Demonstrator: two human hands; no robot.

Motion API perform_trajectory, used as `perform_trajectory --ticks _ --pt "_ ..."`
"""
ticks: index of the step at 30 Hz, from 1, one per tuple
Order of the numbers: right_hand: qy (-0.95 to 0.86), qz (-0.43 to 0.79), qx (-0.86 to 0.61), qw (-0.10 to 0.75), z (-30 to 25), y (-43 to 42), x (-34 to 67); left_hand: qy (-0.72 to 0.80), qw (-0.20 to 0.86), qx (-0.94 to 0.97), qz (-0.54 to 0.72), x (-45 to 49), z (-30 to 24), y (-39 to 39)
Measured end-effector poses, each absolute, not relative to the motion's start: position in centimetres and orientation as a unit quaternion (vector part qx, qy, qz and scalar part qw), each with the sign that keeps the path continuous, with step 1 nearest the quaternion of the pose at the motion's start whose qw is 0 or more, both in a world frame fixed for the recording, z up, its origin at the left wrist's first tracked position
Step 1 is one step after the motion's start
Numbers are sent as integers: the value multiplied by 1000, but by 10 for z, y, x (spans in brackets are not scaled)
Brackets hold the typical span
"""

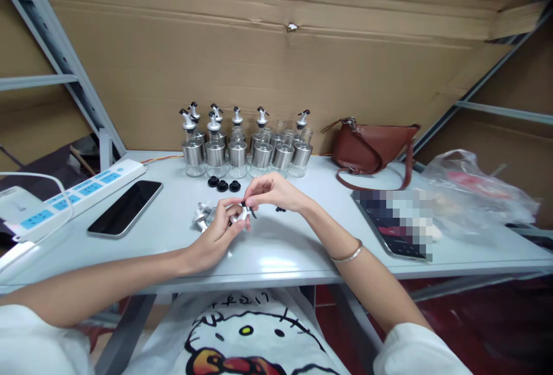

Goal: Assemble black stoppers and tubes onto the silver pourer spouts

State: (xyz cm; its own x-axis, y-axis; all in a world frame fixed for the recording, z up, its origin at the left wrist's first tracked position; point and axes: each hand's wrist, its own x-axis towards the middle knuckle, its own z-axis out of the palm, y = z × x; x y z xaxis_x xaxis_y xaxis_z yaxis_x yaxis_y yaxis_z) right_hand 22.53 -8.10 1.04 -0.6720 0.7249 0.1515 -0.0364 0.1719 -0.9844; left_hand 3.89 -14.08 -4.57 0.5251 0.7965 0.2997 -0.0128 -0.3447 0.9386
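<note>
Both my hands meet over the middle of a pale grey table (276, 248). My left hand (218, 234) is closed on a small silver and black pour spout (242, 213). My right hand (270, 190) pinches the top of the same spout with its fingertips. Several more loose spouts (202, 215) lie just left of my left hand. Three black rubber stoppers (223, 184) sit in a row behind my hands. Several glass oil bottles with steel bands (242, 147) stand at the back, some fitted with spouts.
A black phone (125, 208) and a white power strip (78, 190) lie at the left. A brown leather bag (371, 147) stands at the back right, a tablet (397, 225) lies in front of it, and a clear plastic bag (470, 190) is at the far right. A cardboard wall closes the back.
</note>
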Motion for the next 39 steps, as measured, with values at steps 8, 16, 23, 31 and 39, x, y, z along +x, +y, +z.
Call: perform_trajectory --ticks 8,16,23,31,39 --pt "-686 617 -256 289 9 -81 227 289 517 682 429 41 -40 -141" --pt "-675 601 -262 338 4 -78 223 292 531 678 417 39 -44 -140" --pt "-675 609 -248 335 2 -82 216 318 542 653 422 40 -42 -136" --pt "-659 600 -255 375 0 -83 211 341 513 653 441 40 -37 -131" --pt "-674 591 -255 363 0 -85 210 330 511 659 443 37 -33 -134"
